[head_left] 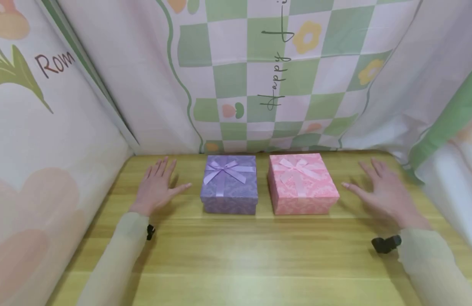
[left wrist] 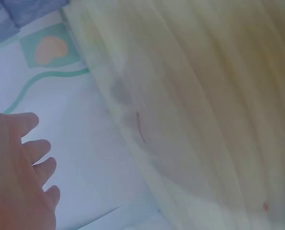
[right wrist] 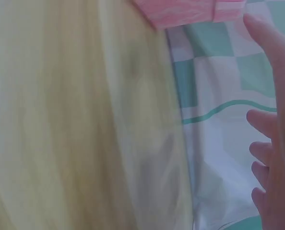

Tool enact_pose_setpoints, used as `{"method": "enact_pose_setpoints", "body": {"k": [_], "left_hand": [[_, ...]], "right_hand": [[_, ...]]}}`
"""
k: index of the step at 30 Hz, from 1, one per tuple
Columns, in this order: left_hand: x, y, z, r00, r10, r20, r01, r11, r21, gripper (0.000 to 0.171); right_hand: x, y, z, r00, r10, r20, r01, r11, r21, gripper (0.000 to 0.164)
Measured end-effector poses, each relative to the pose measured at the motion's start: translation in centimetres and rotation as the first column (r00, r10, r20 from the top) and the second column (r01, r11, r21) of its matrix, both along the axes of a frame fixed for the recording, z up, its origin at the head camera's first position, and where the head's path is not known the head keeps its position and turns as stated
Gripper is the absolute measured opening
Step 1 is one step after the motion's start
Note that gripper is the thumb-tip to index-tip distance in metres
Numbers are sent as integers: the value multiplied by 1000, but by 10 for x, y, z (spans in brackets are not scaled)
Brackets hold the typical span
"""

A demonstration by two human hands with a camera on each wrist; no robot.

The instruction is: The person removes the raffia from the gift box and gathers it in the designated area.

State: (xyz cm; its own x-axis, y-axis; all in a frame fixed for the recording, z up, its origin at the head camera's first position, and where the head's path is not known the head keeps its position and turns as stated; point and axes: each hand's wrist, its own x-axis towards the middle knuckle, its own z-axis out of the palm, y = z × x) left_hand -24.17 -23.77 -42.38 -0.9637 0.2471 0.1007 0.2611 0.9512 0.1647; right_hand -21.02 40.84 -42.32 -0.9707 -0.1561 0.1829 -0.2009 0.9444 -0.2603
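Two gift boxes stand side by side with a small gap between them. On the left is a purple box with a lilac ribbon bow; a pink box with a pale pink bow is on the right. My left hand is held with fingers spread, left of the purple box and apart from it. To the right of the pink box, my right hand has its fingers spread, its thumb pointing at the box without touching. Both hands hold nothing. A corner of the pink box shows at the top of the right wrist view.
The boxes stand on a wood-grain table, near its back edge. Behind hangs a green and white checked cloth, with a printed white cloth along the left side and pale cloth at the right.
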Motion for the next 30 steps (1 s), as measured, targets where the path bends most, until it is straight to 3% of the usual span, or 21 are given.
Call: {"method": "enact_pose_setpoints", "body": {"k": [5, 9, 12, 16, 20, 26, 30], "left_hand": [[0, 4, 7, 1000, -8, 19, 5, 989, 151, 102], [1, 10, 13, 1000, -16, 22, 8, 953, 304, 96], [4, 16, 16, 999, -19, 30, 4, 902, 431, 92], [9, 27, 20, 998, -28, 48, -5, 814, 580, 86], [15, 37, 19, 997, -44, 70, -13, 749, 662, 79], [23, 52, 12, 994, -88, 64, 12, 669, 744, 71], [27, 63, 7, 989, -134, 63, 30, 596, 803, 73]], "right_hand": [[-2, -5, 10, 1000, -8, -28, 4, 991, -132, 90], [0, -14, 22, 999, -28, -21, 20, 960, -280, 81], [4, -26, 33, 998, -59, -11, 50, 916, -398, 76], [11, -50, 47, 995, -102, 8, 90, 834, -544, 72], [18, -80, 57, 995, -96, 13, 80, 746, -661, 67], [25, -125, 63, 1000, 29, 9, -12, 665, -747, 61], [31, -157, 62, 988, 151, -28, -110, 569, -815, 61]]}}
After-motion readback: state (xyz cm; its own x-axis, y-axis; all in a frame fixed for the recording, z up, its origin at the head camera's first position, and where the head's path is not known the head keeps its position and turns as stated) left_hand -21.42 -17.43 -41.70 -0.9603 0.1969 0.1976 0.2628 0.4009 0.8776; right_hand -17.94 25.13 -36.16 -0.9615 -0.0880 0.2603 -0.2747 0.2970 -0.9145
